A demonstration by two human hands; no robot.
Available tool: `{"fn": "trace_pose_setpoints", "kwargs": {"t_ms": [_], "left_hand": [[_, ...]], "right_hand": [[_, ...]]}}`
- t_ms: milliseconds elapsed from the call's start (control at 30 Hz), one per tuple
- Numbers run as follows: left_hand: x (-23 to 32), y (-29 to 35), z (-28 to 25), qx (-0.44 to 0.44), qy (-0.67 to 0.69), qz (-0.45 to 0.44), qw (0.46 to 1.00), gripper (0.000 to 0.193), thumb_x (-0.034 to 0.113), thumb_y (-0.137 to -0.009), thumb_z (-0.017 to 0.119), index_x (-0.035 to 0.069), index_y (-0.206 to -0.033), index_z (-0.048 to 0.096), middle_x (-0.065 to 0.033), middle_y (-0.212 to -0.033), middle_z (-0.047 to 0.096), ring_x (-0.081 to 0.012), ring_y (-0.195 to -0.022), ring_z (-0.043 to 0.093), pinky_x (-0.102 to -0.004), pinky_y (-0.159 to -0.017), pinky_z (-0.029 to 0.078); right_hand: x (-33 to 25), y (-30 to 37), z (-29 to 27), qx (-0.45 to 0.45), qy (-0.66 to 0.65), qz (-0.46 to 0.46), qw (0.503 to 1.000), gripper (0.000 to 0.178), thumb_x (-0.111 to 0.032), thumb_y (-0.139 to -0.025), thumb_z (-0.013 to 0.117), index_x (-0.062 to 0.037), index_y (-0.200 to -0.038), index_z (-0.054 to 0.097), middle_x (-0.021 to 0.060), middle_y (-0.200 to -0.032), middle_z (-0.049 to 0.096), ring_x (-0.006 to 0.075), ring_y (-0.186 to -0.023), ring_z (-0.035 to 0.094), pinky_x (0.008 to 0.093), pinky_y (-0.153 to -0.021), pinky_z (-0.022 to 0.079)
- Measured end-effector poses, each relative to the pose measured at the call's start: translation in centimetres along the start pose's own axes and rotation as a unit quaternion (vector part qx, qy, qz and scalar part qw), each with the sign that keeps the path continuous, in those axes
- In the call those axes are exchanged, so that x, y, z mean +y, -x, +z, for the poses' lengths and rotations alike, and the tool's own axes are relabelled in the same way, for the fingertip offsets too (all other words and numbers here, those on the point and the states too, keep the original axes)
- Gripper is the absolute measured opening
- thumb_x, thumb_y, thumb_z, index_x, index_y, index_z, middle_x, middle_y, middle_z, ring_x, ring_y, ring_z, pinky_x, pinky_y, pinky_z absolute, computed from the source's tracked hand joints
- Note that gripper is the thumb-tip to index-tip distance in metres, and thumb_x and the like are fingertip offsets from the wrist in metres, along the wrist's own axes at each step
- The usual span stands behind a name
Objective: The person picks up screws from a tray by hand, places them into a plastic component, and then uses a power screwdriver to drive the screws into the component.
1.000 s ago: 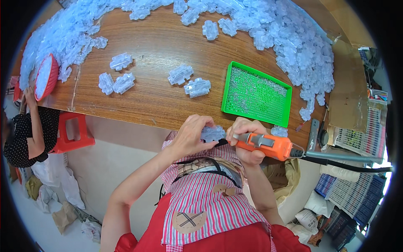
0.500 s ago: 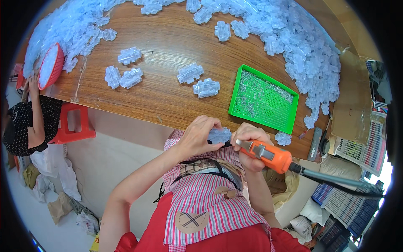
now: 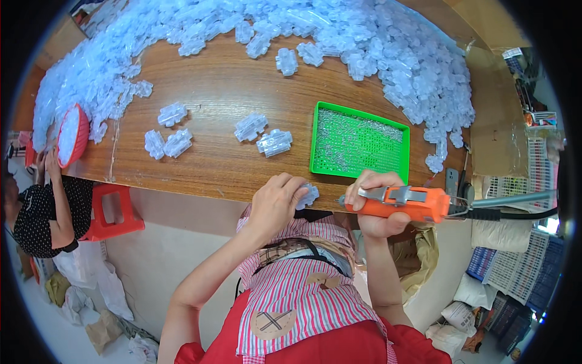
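Note:
At the table's near edge my left hand (image 3: 277, 203) is closed on a clear plastic piece (image 3: 308, 195), partly hidden by the fingers. My right hand (image 3: 379, 209) wraps round an orange electric screwdriver (image 3: 418, 204), which lies sideways with its tip pointing left toward the piece and apart from it. A cable and a spring-like hanger lead off from its right end. Just beyond the right hand sits a green tray (image 3: 361, 172) of small metal screws. Several loose clear pieces, one of them a ribbed block (image 3: 274, 143), lie on the wooden tabletop (image 3: 209, 91).
A large heap of clear plastic parts (image 3: 418, 67) curves along the table's far side. At the left, another person (image 3: 48, 212) holds a red basket (image 3: 74, 134) beside a red stool (image 3: 115, 212). Crates (image 3: 515, 267) and sacks stand at the lower right.
The screwdriver has swung from slanting to nearly level and moved right, away from the clear piece. My left hand has turned, covering more of the piece. The whole view has shifted slightly.

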State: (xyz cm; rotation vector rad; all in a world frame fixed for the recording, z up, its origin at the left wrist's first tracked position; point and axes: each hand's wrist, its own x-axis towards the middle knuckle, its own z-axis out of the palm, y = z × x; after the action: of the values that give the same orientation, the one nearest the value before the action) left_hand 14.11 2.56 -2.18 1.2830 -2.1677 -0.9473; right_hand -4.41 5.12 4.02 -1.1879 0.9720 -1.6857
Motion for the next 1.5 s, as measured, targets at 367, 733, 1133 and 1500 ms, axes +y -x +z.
{"fn": "trace_pose_setpoints", "kwargs": {"t_ms": [367, 733, 1133, 1500], "left_hand": [[-0.2, 1.1, -0.8, -0.182, 0.215, -0.201, 0.938, 0.027, 0.024, -0.093, 0.058, -0.002, -0.084, 0.054, -0.0155, -0.063, 0.064, -0.0243, -0.058, 0.067, -0.0358, -0.057, 0.052], [-0.1, 2.9, 1.2, -0.122, 0.363, -0.243, 0.891, 0.019, 0.013, -0.096, 0.057, -0.003, -0.087, 0.052, -0.0051, -0.076, 0.064, -0.0103, -0.069, 0.067, -0.0235, -0.058, 0.056], [0.5, 3.6, 1.9, -0.081, 0.364, -0.227, 0.9, 0.018, 0.013, -0.096, 0.056, -0.003, -0.089, 0.052, -0.0052, -0.075, 0.065, -0.0094, -0.069, 0.066, -0.0231, -0.058, 0.055], [1.2, 3.5, 2.6, -0.053, 0.365, -0.241, 0.898, 0.018, 0.013, -0.097, 0.056, -0.002, -0.089, 0.054, -0.0071, -0.075, 0.067, -0.0098, -0.066, 0.066, -0.0229, -0.058, 0.055]], "right_hand": [[2.2, 1.9, 1.3, -0.021, -0.042, 0.04, 0.998, 0.083, -0.081, -0.072, 0.054, -0.0009, -0.096, 0.054, 0.0058, -0.064, 0.054, 0.0156, -0.057, 0.052, 0.0285, -0.052, 0.047], [3.5, 2.4, 1.1, -0.04, -0.07, 0.062, 0.995, 0.082, -0.079, -0.071, 0.058, -0.0008, -0.097, 0.056, 0.0064, -0.067, 0.055, 0.0159, -0.063, 0.053, 0.0284, -0.054, 0.047], [3.8, 2.3, 1.7, -0.053, -0.037, 0.043, 0.997, 0.076, -0.077, -0.072, 0.058, -0.0033, -0.088, 0.052, 0.0049, -0.062, 0.054, 0.0165, -0.058, 0.052, 0.0287, -0.053, 0.047], [4.2, 2.0, 0.7, -0.058, -0.013, 0.06, 0.996, 0.087, -0.08, -0.069, 0.058, 0.0022, -0.096, 0.057, 0.006, -0.066, 0.055, 0.0154, -0.057, 0.052, 0.0286, -0.051, 0.047]]}}
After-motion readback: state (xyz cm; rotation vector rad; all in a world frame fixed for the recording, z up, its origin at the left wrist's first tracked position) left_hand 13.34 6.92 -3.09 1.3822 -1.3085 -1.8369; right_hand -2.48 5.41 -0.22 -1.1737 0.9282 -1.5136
